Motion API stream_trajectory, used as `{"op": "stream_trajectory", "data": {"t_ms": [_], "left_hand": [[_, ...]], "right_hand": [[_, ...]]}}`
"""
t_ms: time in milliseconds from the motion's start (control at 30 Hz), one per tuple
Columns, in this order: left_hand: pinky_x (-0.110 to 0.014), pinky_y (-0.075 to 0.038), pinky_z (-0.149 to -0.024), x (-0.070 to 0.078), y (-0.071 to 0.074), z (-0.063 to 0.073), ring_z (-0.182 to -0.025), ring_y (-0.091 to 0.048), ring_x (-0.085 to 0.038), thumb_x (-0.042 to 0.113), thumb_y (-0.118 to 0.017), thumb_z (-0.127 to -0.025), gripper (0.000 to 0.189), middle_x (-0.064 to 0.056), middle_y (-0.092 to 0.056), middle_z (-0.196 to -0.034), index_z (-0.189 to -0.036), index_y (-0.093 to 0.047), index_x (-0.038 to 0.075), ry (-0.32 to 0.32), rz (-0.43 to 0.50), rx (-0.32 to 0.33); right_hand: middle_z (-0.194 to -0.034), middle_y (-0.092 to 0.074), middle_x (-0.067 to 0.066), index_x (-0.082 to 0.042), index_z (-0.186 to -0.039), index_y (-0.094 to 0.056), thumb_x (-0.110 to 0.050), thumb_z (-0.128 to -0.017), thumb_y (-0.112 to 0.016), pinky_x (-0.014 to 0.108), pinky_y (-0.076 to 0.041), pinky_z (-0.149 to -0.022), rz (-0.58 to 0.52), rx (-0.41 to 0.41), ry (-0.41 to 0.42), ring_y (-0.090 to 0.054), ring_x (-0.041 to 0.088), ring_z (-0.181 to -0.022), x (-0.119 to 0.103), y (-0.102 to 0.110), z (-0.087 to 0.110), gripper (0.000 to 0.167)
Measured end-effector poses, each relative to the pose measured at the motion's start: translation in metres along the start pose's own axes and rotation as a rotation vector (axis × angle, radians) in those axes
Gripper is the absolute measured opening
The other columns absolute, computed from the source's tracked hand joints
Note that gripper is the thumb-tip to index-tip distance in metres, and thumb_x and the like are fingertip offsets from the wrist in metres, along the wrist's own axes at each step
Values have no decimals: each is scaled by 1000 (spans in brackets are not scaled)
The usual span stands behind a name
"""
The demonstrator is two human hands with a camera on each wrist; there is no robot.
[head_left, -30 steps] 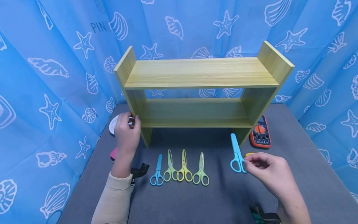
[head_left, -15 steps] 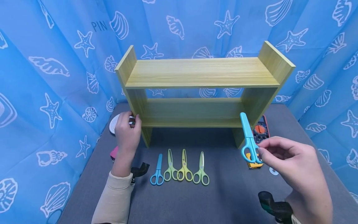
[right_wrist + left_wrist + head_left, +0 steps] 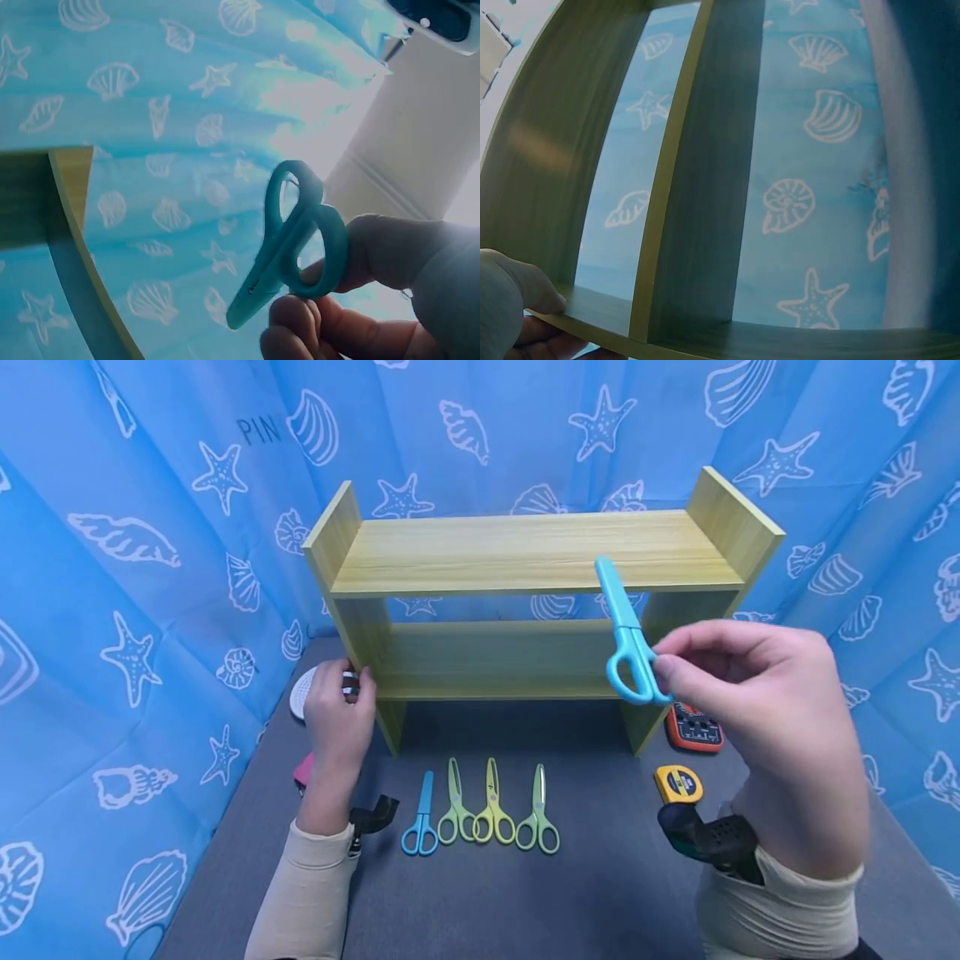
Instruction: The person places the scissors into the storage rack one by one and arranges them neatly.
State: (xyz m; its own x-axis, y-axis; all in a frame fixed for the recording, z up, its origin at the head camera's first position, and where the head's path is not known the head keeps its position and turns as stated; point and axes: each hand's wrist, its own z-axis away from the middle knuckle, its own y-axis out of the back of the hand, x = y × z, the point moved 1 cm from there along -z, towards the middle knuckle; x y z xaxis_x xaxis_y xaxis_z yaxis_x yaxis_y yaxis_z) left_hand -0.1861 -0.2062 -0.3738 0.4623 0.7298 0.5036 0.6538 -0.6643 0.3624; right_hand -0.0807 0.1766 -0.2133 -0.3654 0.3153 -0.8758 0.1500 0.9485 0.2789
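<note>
Between thumb and fingers my right hand (image 3: 772,718) pinches a pair of light-blue scissors (image 3: 628,639) by one handle loop. In the head view they are raised in front of the shelf's right half, blades pointing up and a little left. The right wrist view shows the same scissors (image 3: 289,240) with both loops free of fingers. My left hand (image 3: 341,718) grips the left side panel of the wooden shelf (image 3: 540,552), its thumb (image 3: 536,289) on the panel's front edge. On the table below lie blue scissors (image 3: 424,814), yellow scissors (image 3: 492,802) and two green pairs (image 3: 538,810).
Right of the shelf lie a red multimeter (image 3: 696,728) and a yellow tape measure (image 3: 679,785). A white round object (image 3: 300,693) and a pink object (image 3: 303,770) sit by my left arm. A blue shell-patterned curtain (image 3: 172,568) surrounds the grey table (image 3: 480,902).
My right hand has lifted the light-blue scissors, drifting right at first, then up and left to the shelf's upper boards. The left hand keeps its grip on the shelf's side.
</note>
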Motion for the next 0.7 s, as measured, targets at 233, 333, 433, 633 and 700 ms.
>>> {"op": "stream_trajectory", "data": {"t_ms": [233,333,433,633,700], "left_hand": [[-41,-56,-62,1,1,0,-79,-66,-33,7,-66,-99,17,-24,-62,-92,-98,-64,-10,-3,3,0],[-41,-56,-62,1,0,0,-79,-65,-35,7,-65,-99,16,-25,-62,-93,-98,-64,-9,-5,3,-3],[-42,-56,-62,0,0,0,-78,-65,-36,6,-65,-98,15,-25,-62,-93,-98,-64,-9,-6,9,2],[-42,-55,-61,0,-1,0,-77,-65,-35,5,-65,-98,13,-24,-62,-91,-98,-64,-8,-10,11,22],[-41,-55,-61,1,0,0,-77,-65,-35,5,-65,-98,13,-25,-62,-91,-98,-64,-8,-11,8,17]], "right_hand": [[-85,-73,12,1,-99,-78,-13,-90,-80,25,-54,-64,-34,-73,0,-66,23,-71,-29,-31,-52,17],[-85,-73,12,-1,-98,-78,-16,-92,-78,27,-56,-68,-12,-128,45,-67,24,-71,-38,-47,-75,16],[-87,-72,13,-1,-100,-77,-18,-93,-76,32,-57,-71,2,-196,55,-67,28,-75,-44,-66,-95,19],[-96,-73,8,-4,-104,-78,-15,-95,-68,33,-58,-76,91,-317,-5,-66,27,-83,-53,-112,-126,17],[-94,-73,7,-6,-102,-78,-14,-95,-65,29,-55,-69,148,-352,-9,-63,22,-77,-54,-129,-135,17]]}}
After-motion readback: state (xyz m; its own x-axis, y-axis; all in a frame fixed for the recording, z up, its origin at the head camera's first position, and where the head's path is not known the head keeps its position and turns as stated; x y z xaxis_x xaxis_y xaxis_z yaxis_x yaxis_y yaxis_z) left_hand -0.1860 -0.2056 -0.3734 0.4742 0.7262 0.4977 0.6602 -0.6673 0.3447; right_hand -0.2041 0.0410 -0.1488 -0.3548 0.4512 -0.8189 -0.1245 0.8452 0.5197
